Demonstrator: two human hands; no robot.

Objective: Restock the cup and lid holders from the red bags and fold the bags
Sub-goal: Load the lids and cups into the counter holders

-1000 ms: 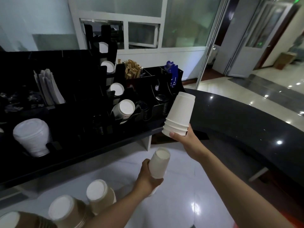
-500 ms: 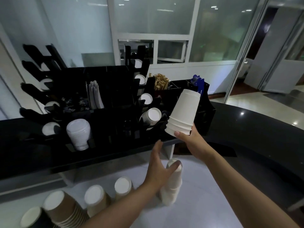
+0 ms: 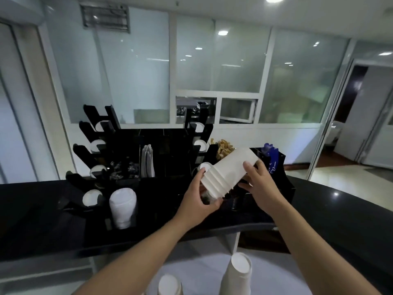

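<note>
Left hand (image 3: 198, 201): fingers curled round the rim end of the stack of white paper cups (image 3: 227, 173), thumb under the lowest rim, fingertips over the far side. Right hand (image 3: 260, 184): thumb laid on the stack's side wall, fingers wrapped behind and below it; both hands grip the one stack.

Stack of white paper cups: held in the air above the black counter (image 3: 331, 211), in front of the right cup dispenser rack (image 3: 198, 137). Long axis tilted, running from lower left to upper right; open rims toward the lower left, closed base toward the upper right. Plain matte white; several nested rims show as stepped ridges at the lower end. How many cups it holds cannot be told.

Right cup dispenser rack: black, stepped slots, white cup bases showing in three of them; lowest slot largely hidden behind the stack and left hand. Left cup dispenser rack (image 3: 89, 158): black, white cup bases in five slots. Wrapped sleeve of white lids (image 3: 123, 206): upright in the counter holder; contents blurred by the wrap. Napkins (image 3: 147, 160): white, on edge in the middle compartment. Wooden stirrers (image 3: 224, 146): partly hidden by the stack. Blue item (image 3: 270, 151) at the far right compartment: too unclear to name.

Second cup stack (image 3: 237, 275): inverted on the lower white surface, cut off by the bottom edge. Third cup stack (image 3: 169, 285): likewise cut off.
</note>
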